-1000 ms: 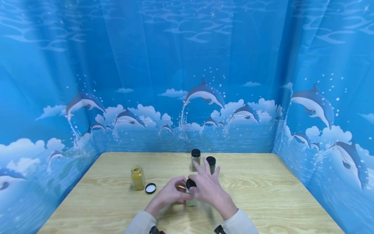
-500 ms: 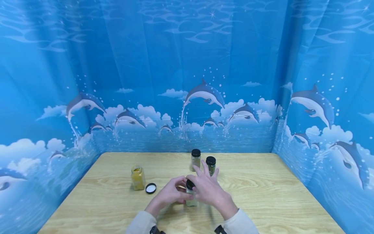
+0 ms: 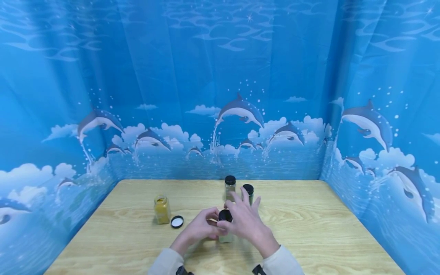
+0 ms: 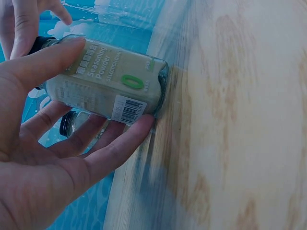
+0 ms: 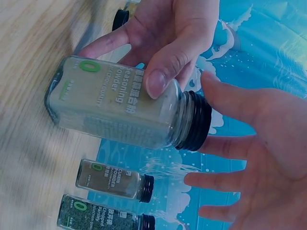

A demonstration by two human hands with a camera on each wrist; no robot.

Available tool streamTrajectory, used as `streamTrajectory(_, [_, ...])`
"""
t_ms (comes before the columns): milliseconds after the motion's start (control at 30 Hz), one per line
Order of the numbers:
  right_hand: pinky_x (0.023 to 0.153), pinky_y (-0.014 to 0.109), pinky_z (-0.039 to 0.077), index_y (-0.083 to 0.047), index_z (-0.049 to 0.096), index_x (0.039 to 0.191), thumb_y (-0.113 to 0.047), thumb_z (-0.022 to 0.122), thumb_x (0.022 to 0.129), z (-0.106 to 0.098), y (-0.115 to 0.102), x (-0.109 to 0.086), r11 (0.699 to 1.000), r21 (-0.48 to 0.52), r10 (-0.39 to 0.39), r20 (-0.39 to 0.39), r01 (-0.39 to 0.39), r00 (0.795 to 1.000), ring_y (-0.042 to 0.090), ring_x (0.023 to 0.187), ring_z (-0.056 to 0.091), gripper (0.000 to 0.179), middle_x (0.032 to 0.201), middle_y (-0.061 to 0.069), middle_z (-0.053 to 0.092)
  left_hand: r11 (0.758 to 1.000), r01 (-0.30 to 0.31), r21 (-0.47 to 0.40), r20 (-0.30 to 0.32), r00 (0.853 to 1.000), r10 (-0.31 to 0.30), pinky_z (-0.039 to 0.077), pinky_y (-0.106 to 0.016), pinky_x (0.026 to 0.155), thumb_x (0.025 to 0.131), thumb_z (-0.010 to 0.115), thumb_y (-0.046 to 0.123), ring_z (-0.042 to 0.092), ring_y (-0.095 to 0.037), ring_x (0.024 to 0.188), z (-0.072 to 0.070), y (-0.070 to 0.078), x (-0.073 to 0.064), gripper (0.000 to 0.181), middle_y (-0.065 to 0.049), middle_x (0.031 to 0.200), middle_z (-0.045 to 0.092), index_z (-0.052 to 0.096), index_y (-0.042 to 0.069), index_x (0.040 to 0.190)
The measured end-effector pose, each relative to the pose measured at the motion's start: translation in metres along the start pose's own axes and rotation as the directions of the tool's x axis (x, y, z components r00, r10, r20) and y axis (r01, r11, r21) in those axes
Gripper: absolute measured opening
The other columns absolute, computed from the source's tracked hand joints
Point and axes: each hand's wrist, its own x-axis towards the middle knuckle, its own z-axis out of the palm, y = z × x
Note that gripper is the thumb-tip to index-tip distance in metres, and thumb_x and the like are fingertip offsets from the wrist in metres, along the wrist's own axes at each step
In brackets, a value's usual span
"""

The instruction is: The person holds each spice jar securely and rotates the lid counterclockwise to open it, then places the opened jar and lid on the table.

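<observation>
A square glass jar labelled Seasoning Powder (image 5: 115, 105), with pale powder inside, stands on the table in front of the person. Its black screw lid (image 5: 196, 122) is on its threaded neck. The left hand (image 3: 200, 228) grips the jar's body, thumb on one face and fingers round the other side. Thumb and index finger of the right hand (image 3: 246, 224) span the lid from opposite sides, while the other fingers stretch out past it. In the left wrist view, the lid is partly hidden by the right hand's fingers.
To the left stands an uncovered jar of yellow powder (image 3: 162, 211), with a loose black lid (image 3: 177, 222) lying white side up beside it. Behind the right hand are lidded jars of cumin powder (image 5: 110, 179) and chopped parsley (image 5: 96, 214). A dolphin-print curtain (image 3: 220, 76) surrounds the wooden table (image 3: 309, 229).
The right hand's fingers have shifted and turned slightly about the lid, showing more of its top. The left hand and the jar stay in place.
</observation>
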Motion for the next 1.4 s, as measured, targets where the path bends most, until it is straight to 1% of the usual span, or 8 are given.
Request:
streamTrajectory(167, [0.101,0.095,0.015,-0.015,0.073,0.106,-0.045,0.084,0.082,0.0014,0.0002,-0.0003,1.000,-0.001,0.002,-0.010,-0.002,1.000,0.055,0.151,0.026,0.041,0.154,0.017,0.051,1.000,0.015,0.002,-0.002,1.000,-0.015,0.065,-0.039,0.074,0.082,0.083,0.009,0.073,-0.020,0.095,-0.0004,-0.0002,0.0005,0.032,-0.009,0.110,0.070,0.061,0.004,0.105])
streamTrajectory(300, [0.100,0.095,0.016,-0.015,0.073,0.111,-0.038,0.086,0.081,0.0016,0.0003,-0.0016,1.000,0.006,-0.015,-0.013,0.015,1.000,0.055,0.150,0.028,0.040,0.153,0.019,0.052,1.000,0.017,-0.003,-0.003,1.000,-0.017,0.065,-0.037,0.074,0.081,0.084,0.008,0.073,-0.019,0.093,0.0001,-0.0008,0.0003,0.033,-0.009,0.108,0.070,0.062,0.004,0.106])
streamTrajectory(500, [0.101,0.095,0.014,-0.019,0.072,0.120,-0.019,0.085,0.082,0.0010,-0.0022,-0.0031,0.999,0.038,-0.032,0.041,0.031,0.999,0.053,0.152,0.026,0.041,0.155,0.016,0.051,1.000,0.010,-0.018,-0.006,1.000,-0.010,0.065,-0.037,0.073,0.080,0.083,0.006,0.072,-0.018,0.090,0.0009,-0.0015,0.0009,0.035,-0.008,0.105,0.070,0.062,0.003,0.107])
streamTrajectory(667, [0.102,0.094,0.013,-0.019,0.070,0.123,-0.014,0.083,0.082,0.0002,-0.0039,-0.0045,0.998,0.049,-0.035,0.069,0.032,0.997,0.052,0.153,0.024,0.044,0.155,0.014,0.050,1.000,0.011,-0.014,-0.009,1.000,-0.011,0.065,-0.038,0.073,0.080,0.083,0.006,0.072,-0.018,0.090,0.0008,-0.0015,0.0016,0.034,-0.008,0.105,0.071,0.062,0.004,0.107])
streamTrajectory(967, [0.103,0.094,0.013,-0.020,0.070,0.125,-0.014,0.083,0.083,-0.0020,-0.0032,-0.0051,0.998,0.048,-0.037,0.079,0.034,0.996,0.053,0.153,0.023,0.044,0.156,0.015,0.050,1.000,0.016,-0.010,-0.005,1.000,-0.016,0.065,-0.036,0.072,0.080,0.083,0.006,0.072,-0.018,0.090,0.0009,-0.0018,0.0014,0.035,-0.007,0.106,0.070,0.063,0.004,0.109])
streamTrajectory(1067, [0.102,0.094,0.014,-0.018,0.069,0.127,-0.022,0.083,0.085,-0.0024,-0.0020,-0.0048,0.998,0.060,-0.040,0.076,0.035,0.996,0.054,0.152,0.024,0.045,0.155,0.016,0.050,1.000,0.012,-0.009,-0.004,1.000,-0.013,0.065,-0.036,0.073,0.081,0.083,0.007,0.072,-0.018,0.092,0.0004,-0.0018,0.0006,0.034,-0.008,0.106,0.070,0.062,0.003,0.108])
streamTrajectory(1200, [0.103,0.094,0.014,-0.017,0.067,0.131,-0.038,0.080,0.089,-0.0024,-0.0009,-0.0031,0.997,0.076,-0.020,0.070,0.015,0.997,0.055,0.152,0.024,0.048,0.154,0.016,0.051,1.000,0.019,-0.004,-0.005,1.000,-0.019,0.065,-0.037,0.074,0.082,0.084,0.010,0.073,-0.019,0.096,-0.0004,-0.0013,-0.0002,0.033,-0.009,0.110,0.069,0.061,0.005,0.106])
streamTrajectory(1400, [0.104,0.093,0.017,-0.014,0.070,0.125,-0.046,0.080,0.087,0.0000,-0.0006,-0.0012,0.999,0.040,0.018,0.030,-0.020,0.999,0.054,0.151,0.026,0.051,0.152,0.018,0.053,1.000,0.019,-0.003,0.001,1.000,-0.019,0.065,-0.037,0.074,0.083,0.083,0.010,0.072,-0.019,0.095,-0.0006,-0.0015,0.0009,0.033,-0.010,0.111,0.069,0.061,0.005,0.106])
